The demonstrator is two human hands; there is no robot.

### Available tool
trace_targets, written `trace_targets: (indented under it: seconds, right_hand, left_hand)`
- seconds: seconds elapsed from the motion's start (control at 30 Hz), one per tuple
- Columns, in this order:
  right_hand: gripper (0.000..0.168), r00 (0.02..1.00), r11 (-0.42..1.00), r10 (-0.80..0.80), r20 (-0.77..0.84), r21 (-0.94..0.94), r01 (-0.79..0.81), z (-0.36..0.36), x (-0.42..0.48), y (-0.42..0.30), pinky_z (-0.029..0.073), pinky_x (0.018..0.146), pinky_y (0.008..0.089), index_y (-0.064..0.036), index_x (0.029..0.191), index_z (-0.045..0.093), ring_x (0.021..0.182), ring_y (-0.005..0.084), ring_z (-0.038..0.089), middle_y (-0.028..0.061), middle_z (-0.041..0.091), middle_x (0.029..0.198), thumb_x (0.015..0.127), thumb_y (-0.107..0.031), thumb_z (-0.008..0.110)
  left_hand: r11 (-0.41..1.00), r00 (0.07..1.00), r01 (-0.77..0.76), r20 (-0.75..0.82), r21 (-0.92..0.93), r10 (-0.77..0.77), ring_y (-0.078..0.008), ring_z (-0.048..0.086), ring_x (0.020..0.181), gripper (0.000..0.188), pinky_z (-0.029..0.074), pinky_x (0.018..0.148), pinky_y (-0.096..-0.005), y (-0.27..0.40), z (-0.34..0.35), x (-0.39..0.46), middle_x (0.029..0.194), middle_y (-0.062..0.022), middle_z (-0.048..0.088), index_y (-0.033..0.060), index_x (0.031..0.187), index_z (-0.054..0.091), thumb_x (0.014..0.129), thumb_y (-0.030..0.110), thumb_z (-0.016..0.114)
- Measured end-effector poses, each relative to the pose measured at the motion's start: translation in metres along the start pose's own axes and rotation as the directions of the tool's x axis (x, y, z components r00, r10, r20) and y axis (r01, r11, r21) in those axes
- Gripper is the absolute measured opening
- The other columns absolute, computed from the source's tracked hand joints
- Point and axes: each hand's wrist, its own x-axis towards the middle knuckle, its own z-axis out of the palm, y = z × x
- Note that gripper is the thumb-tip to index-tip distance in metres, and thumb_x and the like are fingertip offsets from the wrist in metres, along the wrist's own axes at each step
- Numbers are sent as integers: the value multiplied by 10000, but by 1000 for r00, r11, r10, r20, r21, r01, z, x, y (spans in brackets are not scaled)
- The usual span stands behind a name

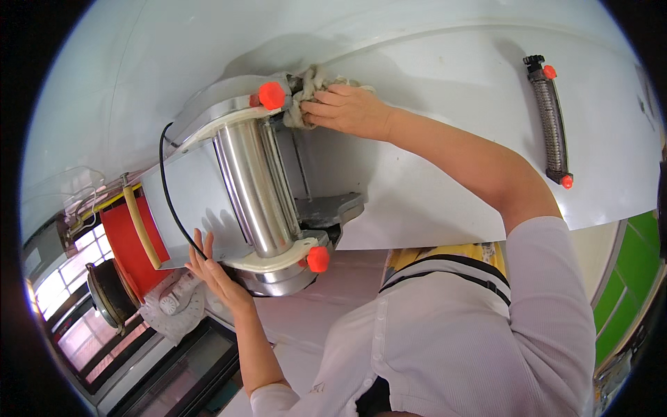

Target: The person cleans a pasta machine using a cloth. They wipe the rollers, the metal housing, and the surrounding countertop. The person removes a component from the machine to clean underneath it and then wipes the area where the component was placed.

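A dough roller machine [255, 182] with a steel roller, cream side plates and red knobs lies before me on the white worktop. My right hand [341, 109] presses a crumpled greyish cloth [301, 113] against the dark end of its frame, at the far side. Some of the cloth is hidden under the fingers. My left hand [216, 273] rests, fingers spread, at the near corner of the machine's sheet-metal tray [190, 195]. A black cable [167, 180] arches over the tray down to that hand. Whether the fingers bear on the cable I cannot tell.
To the right on the white worktop [443, 172] lies a detached noodle cutter unit [550, 125] with red knobs. Left of the machine are a red container [135, 250], a dark round pot [107, 292] and a plastic bag [174, 307]. A dark-framed glass panel [177, 370] is below.
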Motion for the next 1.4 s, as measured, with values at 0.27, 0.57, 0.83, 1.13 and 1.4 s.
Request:
trace_targets:
  seconds: [0.27,0.57,0.83,1.13,1.4]
  right_hand:
    - [252,985,992,103,135,56,-112,22,21,-25,406,855,271,-114,967,670,1035,128,496,-51,578,1112,733,-148,581]
    - [211,994,989,73,76,121,-81,34,23,-16,427,867,294,-137,908,667,996,172,511,-11,595,1011,733,-163,552]
    - [252,762,523,605,231,606,-599,-37,-12,-82,470,841,399,-123,1084,628,975,283,557,62,618,1002,842,-169,572]
    - [213,756,136,120,643,744,-654,-13,3,-171,379,988,394,-132,999,710,1124,295,476,97,549,1181,835,-207,597]
    - [153,781,13,203,591,796,-605,-13,-7,-163,408,939,371,-132,926,718,1095,285,491,92,563,1066,796,-177,651]
  left_hand:
    - [1000,999,-16,-32,-15,16,-234,269,1371,556,-66,1137,-474,0,4,1,1386,-114,456,21,1214,567,1002,358,180]
    - [999,999,-2,-51,-44,0,-230,303,1354,563,-74,1138,-475,6,7,8,1382,-117,458,12,1195,579,993,365,189]
    - [994,997,27,-66,-102,-34,-230,311,1348,560,-52,1140,-479,0,8,-3,1379,-116,470,11,1179,601,993,357,202]
    - [991,998,44,-27,-126,-48,-236,314,1345,540,-32,1136,-473,2,9,-2,1380,-116,472,24,1184,594,996,353,210]
    - [993,999,36,-15,-109,-37,-225,317,1342,546,-32,1144,-437,2,9,0,1380,-114,477,10,1170,597,997,344,201]
